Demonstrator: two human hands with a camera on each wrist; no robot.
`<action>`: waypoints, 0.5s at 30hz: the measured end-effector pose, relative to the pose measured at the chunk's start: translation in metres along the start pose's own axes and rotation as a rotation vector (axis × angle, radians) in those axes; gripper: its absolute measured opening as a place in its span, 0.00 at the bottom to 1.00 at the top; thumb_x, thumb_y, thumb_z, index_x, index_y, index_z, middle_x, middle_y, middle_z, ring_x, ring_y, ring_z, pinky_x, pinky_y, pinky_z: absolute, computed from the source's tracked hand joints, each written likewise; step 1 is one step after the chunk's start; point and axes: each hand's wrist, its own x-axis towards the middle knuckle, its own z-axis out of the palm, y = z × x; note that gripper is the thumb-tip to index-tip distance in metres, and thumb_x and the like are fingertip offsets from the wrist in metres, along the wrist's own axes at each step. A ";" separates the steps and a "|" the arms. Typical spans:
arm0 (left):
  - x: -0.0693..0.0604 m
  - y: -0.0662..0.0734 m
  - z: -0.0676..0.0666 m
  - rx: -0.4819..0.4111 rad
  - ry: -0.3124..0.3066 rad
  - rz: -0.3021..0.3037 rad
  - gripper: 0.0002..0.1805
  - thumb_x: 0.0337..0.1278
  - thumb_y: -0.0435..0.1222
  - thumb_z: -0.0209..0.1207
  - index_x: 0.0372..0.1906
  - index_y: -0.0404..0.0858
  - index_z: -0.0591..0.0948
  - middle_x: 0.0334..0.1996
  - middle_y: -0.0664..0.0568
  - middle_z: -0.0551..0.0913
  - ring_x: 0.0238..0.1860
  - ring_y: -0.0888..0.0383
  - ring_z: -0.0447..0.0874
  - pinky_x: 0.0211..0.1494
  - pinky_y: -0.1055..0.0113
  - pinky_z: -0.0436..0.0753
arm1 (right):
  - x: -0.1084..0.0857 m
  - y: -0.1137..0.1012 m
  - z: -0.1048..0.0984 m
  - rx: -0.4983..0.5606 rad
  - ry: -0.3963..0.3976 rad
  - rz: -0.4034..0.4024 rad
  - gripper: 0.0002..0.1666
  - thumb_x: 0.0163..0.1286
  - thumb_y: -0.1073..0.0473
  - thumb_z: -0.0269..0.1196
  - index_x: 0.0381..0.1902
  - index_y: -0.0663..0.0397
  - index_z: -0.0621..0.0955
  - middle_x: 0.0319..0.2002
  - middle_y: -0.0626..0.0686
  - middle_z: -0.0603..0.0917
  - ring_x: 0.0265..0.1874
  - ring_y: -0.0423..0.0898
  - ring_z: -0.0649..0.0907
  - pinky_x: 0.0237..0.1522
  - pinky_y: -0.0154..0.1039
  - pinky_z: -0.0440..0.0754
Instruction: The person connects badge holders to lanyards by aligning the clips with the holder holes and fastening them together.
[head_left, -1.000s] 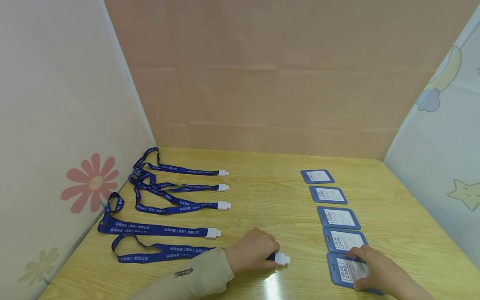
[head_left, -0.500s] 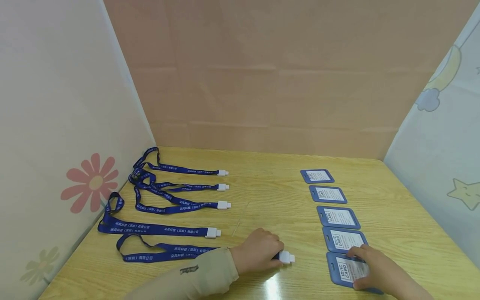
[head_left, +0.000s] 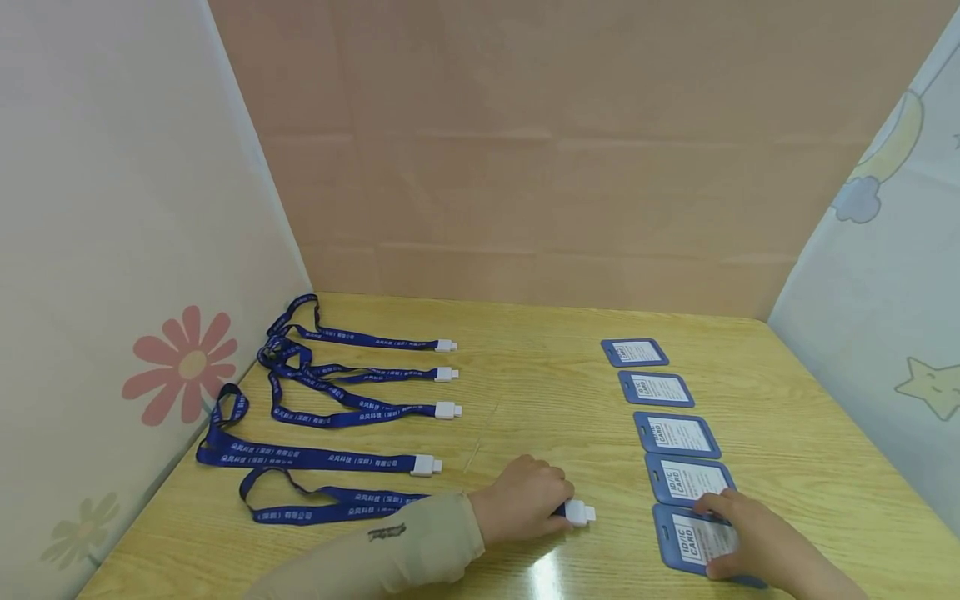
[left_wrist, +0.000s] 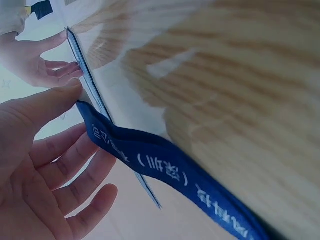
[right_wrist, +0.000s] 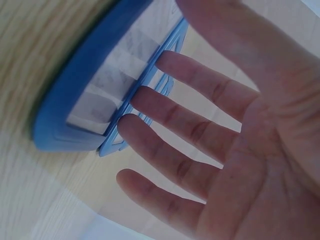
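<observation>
My left hand (head_left: pixel 521 500) pinches a blue lanyard (head_left: pixel 292 510) just behind its white clip (head_left: pixel 579 512), which points right toward the card holders. In the left wrist view, thumb and forefinger hold the printed strap (left_wrist: pixel 170 156) while the other fingers lie loosely curled; the clip is mostly hidden there. At the right, my right hand (head_left: pixel 761 542) grips the nearest blue ID card holder (head_left: pixel 693 542) across its width, thumb on the near edge, fingers on the far edge. That holder (right_wrist: pixel 60 127) lies on the table in the right wrist view. A gap separates clip and holder.
Several more blue lanyards (head_left: pixel 360 460) with white clips lie in rows on the left of the wooden table (head_left: pixel 540 392). Several ID card holders (head_left: pixel 677 435) form a column on the right. Cloth walls (head_left: pixel 540 167) stand behind and at both sides.
My left hand has slid a little to the right, drawing the nearest lanyard and its clip along the table toward the card holders. The right hand stays on its holder.
</observation>
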 end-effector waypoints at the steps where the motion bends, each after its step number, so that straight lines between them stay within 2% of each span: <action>1: 0.000 0.000 0.000 0.001 -0.002 0.001 0.12 0.50 0.53 0.63 0.28 0.49 0.83 0.23 0.64 0.80 0.21 0.73 0.66 0.24 0.79 0.59 | 0.000 0.000 0.000 0.001 0.001 0.000 0.43 0.31 0.44 0.77 0.49 0.52 0.78 0.48 0.59 0.79 0.38 0.50 0.75 0.48 0.61 0.74; 15: 0.009 0.003 0.003 -0.002 -0.027 0.003 0.12 0.51 0.53 0.62 0.29 0.50 0.83 0.23 0.65 0.79 0.20 0.73 0.65 0.24 0.78 0.59 | -0.007 -0.006 -0.005 -0.012 0.041 -0.041 0.40 0.31 0.46 0.78 0.47 0.51 0.79 0.43 0.52 0.80 0.36 0.48 0.75 0.45 0.56 0.77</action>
